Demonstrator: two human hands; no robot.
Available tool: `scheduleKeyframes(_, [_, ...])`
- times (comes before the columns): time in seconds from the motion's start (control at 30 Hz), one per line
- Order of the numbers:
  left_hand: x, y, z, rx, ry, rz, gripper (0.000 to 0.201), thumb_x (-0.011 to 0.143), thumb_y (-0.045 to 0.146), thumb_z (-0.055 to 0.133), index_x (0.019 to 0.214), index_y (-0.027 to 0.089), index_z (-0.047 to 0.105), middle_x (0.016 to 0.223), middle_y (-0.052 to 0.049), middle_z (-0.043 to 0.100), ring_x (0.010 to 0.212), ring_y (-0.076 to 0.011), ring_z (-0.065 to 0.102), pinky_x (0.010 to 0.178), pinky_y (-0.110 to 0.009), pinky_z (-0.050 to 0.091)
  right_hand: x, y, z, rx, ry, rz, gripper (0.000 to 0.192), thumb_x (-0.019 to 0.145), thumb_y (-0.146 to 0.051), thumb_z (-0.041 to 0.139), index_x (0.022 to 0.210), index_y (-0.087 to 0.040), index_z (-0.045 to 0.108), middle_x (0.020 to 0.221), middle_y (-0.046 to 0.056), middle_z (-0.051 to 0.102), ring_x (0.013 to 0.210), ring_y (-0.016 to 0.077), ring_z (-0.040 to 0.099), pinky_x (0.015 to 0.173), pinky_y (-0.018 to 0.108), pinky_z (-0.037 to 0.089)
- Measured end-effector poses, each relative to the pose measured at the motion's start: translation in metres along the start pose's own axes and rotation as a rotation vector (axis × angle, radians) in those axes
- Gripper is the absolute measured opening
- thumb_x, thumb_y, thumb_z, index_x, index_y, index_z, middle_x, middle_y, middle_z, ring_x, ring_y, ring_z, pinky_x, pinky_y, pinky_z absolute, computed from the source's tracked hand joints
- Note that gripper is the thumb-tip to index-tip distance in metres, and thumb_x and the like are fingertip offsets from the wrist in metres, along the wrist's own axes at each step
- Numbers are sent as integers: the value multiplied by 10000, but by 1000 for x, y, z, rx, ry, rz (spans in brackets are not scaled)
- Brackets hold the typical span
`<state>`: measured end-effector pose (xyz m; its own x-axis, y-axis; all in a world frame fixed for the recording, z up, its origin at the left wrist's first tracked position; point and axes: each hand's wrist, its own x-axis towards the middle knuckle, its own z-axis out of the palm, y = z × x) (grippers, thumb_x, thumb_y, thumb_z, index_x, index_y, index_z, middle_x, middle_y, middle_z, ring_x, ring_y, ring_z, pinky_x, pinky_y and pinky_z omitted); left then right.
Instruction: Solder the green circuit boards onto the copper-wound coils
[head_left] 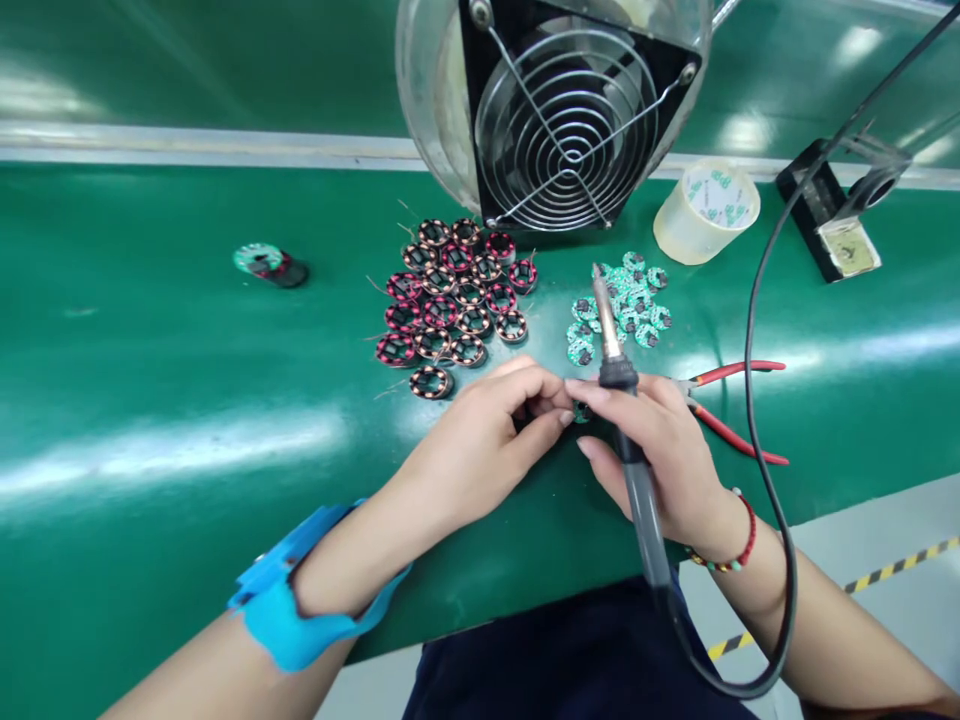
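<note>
A soldering iron (641,490) rests in my right hand (667,450), its bare metal tip pointing up and away from me. My left hand (502,430) is closed, thumb and fingers pinched at the edge of a small round green circuit board (581,411). Most of that board is covered by the fingers of both hands, and whatever lies inside my left palm is hidden. Just beyond my left hand stand several wire-wound ring coils (439,313), some pink and some copper. Similar green circuit boards (626,300) lie in a heap beyond the iron's tip.
A caged fan (570,130) stands at the back. Right of it are a tape roll (694,225) and a soldering iron stand (825,220). Red-handled pliers (739,435) lie beside my right hand, under the iron's cable (754,300). One coil with a board (270,264) sits far left.
</note>
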<state>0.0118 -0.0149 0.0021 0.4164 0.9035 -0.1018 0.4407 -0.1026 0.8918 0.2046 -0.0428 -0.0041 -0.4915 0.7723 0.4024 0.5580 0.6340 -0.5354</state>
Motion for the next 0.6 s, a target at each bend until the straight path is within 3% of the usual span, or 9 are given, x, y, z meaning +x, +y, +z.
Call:
scheduleKeyframes(0.1, [0,1,1,-21,5,5,143,887,178,528,750,172,571,759,22,540,711,-117,521,639,-238,402,-4,0,-1,-26,-19,-86,468,930,-146,530,1381,-242,453,1196,50,716,1222,239,573,943,410,477])
scheduleKeyframes(0.17, [0,1,1,-14,9,-1,137,880,175,524,751,171,571,756,22,538,702,-116,518,626,-237,396,-6,1,0,-59,-19,-62,454,922,-144,535,1364,-233,481,1182,54,720,1214,240,580,938,404,473])
scheduleKeyframes(0.27, [-1,1,0,5,19,-24,139,885,184,513,765,170,583,765,18,547,703,-116,525,625,-240,400,-7,3,-1,-91,4,11,445,913,-147,557,1347,-230,498,1167,64,726,1134,238,617,905,403,480])
scheduleKeyframes(0.4, [0,2,0,23,39,-29,158,881,162,497,745,170,577,743,21,533,689,-114,517,619,-240,395,-6,3,-2,-52,37,-1,458,904,-112,562,1343,-213,479,1098,60,759,1055,234,637,863,412,485])
scheduleKeyframes(0.6, [1,7,3,99,66,-37,165,839,118,488,694,167,551,713,19,522,667,-113,506,612,-247,378,-2,-1,-6,14,171,85,455,894,-58,554,1312,-236,524,1019,27,778,935,202,684,834,396,506])
